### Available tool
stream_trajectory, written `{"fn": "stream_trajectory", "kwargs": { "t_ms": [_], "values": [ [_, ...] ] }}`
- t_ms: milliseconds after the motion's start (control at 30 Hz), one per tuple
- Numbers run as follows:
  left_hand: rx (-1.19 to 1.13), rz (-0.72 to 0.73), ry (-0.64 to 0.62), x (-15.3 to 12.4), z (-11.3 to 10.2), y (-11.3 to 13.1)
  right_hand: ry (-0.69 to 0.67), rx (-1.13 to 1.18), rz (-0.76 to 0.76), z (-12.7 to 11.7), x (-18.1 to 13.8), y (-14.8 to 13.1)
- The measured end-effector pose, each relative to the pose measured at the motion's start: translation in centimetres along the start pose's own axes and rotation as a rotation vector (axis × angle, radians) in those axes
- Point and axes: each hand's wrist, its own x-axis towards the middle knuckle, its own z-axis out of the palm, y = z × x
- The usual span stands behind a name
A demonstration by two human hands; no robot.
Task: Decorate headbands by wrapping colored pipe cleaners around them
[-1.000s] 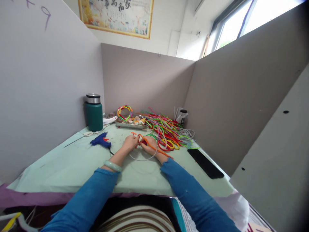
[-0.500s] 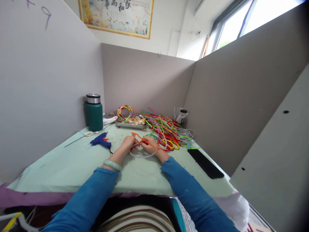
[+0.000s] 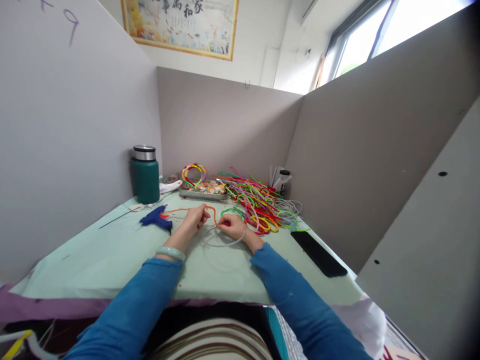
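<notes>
An orange pipe cleaner [image 3: 212, 209] runs between my two hands over the middle of the table. My left hand [image 3: 197, 218] is closed on it, and its loose end stretches left toward the glue gun. My right hand [image 3: 233, 226] pinches its other part together with a thin grey ring [image 3: 225, 245], which hangs below the fingers. A green pipe cleaner [image 3: 231, 210] curves just behind the right hand; whether that hand holds it I cannot tell. The exact pinch point is partly hidden by the fingers.
A blue glue gun [image 3: 156, 218] lies left of my hands, near a green bottle [image 3: 145, 175]. Behind are a metal tray [image 3: 202, 195] of small pieces, a colourful braided ring [image 3: 194, 176] and a heap of pipe cleaners [image 3: 255, 197]. A black phone-like slab [image 3: 318, 253] lies right.
My left hand has moved slightly left, away from the right hand. The orange pipe cleaner's end has swung from the right over to the left. My right hand stays nearly in place.
</notes>
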Motion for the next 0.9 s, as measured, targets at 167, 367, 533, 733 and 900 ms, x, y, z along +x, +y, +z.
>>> {"fn": "stream_trajectory", "kwargs": {
  "t_ms": [167, 367, 533, 733, 900],
  "values": [
    [0.095, 0.31, -0.068, 0.4, 0.7, -0.3, 0.074, -0.058, 0.037, -0.2, 0.0, 0.6],
    [0.326, 0.539, -0.124, 1.4, 1.2, -1.2, 0.136, -0.048, 0.086, -0.2, 0.3, 1.5],
    [0.597, 0.645, -0.072, 0.7, 1.3, -1.2, 0.154, -0.016, 0.098, 0.1, 0.5, 2.3],
    [0.672, 0.681, -0.089, 0.6, 1.3, -1.2, 0.139, -0.051, 0.078, -0.1, 0.4, 2.0],
    [0.599, 0.634, -0.086, 0.6, 1.4, -1.3, 0.144, -0.031, 0.079, -0.1, 0.3, 1.8]
  ]
}}
